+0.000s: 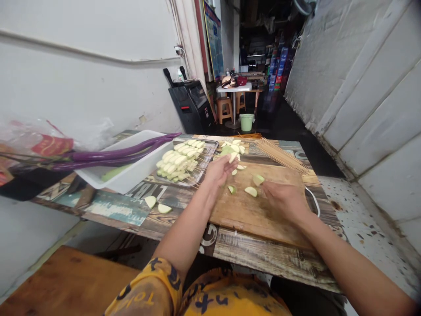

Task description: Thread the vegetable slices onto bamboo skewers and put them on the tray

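My left hand (pixel 219 169) reaches over the wooden cutting board (pixel 259 210) with its fingers curled on pale green eggplant pieces (pixel 232 151) at the board's far edge. My right hand (pixel 285 199) rests on the board, fingers pinched at a slice (pixel 258 179). Two more slices (pixel 250 191) lie loose between my hands. A bundle of bamboo skewers (pixel 283 158) lies at the board's far right. A metal tray (pixel 210 158) left of the board holds several skewered eggplant pieces (pixel 180 160).
Long purple eggplants (pixel 115 156) lie across a white tub (pixel 131 175) at the left. Two slices (pixel 157 204) sit on the patterned table. A wall runs along the right; stools, a small table and a green bucket (pixel 246 122) stand in the corridor behind.
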{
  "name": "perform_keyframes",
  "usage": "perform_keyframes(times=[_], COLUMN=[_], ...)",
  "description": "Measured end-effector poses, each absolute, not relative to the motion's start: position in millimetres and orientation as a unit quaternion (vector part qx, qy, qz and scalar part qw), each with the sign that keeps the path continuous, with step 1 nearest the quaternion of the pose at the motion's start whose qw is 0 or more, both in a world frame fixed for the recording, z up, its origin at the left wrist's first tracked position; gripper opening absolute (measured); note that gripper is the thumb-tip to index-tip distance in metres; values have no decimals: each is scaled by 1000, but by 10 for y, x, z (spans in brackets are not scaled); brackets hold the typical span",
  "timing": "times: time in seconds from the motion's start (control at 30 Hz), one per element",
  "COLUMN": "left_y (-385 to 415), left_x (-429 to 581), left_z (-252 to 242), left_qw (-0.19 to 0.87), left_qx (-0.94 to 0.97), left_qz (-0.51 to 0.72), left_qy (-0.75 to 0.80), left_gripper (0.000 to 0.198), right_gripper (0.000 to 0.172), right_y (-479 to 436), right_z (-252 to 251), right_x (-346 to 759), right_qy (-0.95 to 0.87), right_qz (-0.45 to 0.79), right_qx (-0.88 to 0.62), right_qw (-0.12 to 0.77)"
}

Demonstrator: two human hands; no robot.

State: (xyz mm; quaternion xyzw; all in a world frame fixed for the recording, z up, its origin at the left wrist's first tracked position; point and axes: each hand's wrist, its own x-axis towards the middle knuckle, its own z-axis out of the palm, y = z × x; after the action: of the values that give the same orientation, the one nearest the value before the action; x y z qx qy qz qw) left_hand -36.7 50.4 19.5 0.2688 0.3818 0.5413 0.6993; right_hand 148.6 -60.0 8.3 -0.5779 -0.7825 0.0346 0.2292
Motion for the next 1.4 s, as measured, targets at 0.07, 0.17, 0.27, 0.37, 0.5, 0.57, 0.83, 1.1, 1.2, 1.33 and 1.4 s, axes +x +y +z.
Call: perform_keyframes(times=[0.07,0.17,0.27,0.37,0.5,0.57,0.83,1.1,1.2,1.33,1.4], left_y=[497,491,492,489,472,461,413,284,169,100,131], left_x=[-360,-360,-368,-374,-378,-374,-304,-226,-100,12,-44], left_z=[197,202,208,216,238,247,221,215,181,164,216], left_qw=[701,709,713,717,728,730,726,740,757,761,717], left_qx=[268,269,276,281,277,276,311,338,360,374,404], left_qz=[541,538,535,529,522,524,502,462,430,421,455], left_qy=[381,369,361,356,346,342,352,353,334,324,339], left_gripper=[6,7,7,7,8,8,9,11,13,19,24], right_gripper=[21,24,27,29,24,24,26,28,27,28,28], right_y=[-608,-591,-565,-565,-584,-588,-590,-595,-584,-564,-556], right_z=[51,43,83,144,201,204,83,83,90,78,76], right_x=[1494,1485,1452,1437,1460,1460,1372,1379,1392,1431,1454], right_qy=[-785,-782,-735,-598,-455,-446,-715,-732,-717,-706,-695], right_qz=[-36,20,241,514,695,698,255,186,187,201,200], right_qx=[-591,-576,-532,-491,-412,-407,-527,-548,-552,-556,-566], right_qw=[183,236,344,370,376,385,383,360,382,390,397])
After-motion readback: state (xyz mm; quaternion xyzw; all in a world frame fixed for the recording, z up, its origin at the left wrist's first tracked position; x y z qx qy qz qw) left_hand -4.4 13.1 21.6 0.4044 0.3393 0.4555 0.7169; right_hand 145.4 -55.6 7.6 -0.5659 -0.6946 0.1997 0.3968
